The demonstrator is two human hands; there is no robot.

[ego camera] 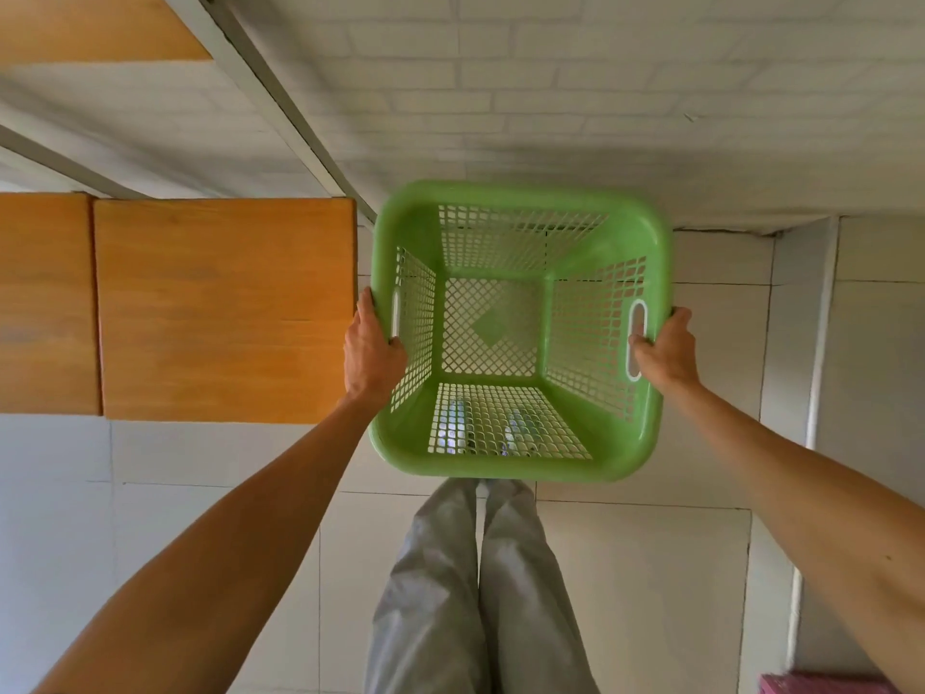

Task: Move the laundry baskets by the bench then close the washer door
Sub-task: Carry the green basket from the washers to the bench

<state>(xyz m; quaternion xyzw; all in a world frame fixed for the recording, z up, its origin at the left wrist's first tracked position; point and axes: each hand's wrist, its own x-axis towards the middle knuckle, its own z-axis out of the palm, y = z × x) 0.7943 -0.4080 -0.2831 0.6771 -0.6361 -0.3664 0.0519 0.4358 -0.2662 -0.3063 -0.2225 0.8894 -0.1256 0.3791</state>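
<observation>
Green plastic laundry basket, squarish with rounded corners, smooth glossy rim, walls and floor pierced by a lattice of small square holes, a solid diamond patch at the centre of the floor. Empty inside. Slotted oval handles cut into the left and right walls. Held off the floor just beside the end of the bench — left hand wrapped around the left rim at the handle slot, right hand gripping the right rim, fingertips hooked through the slot. Both grips closed firmly on the basket, bare forearms stretched forward. No brand, label or writing readable anywhere on it. Wooden bench to the left, warm orange-brown planks with visible grain, a seam between two boards, edge nearly touching the basket's left rim. White-painted brick wall behind, with a pale metal rail running diagonally across it. Large pale square floor tiles below, thin dark grout lines, matte finish. Light grey trousers, loosely creased, directly under the basket, with what may be footwear showing dimly through the near lattice wall. Corner of something pink at the lower right edge — too little shown to identify. Washer door out of view.
</observation>
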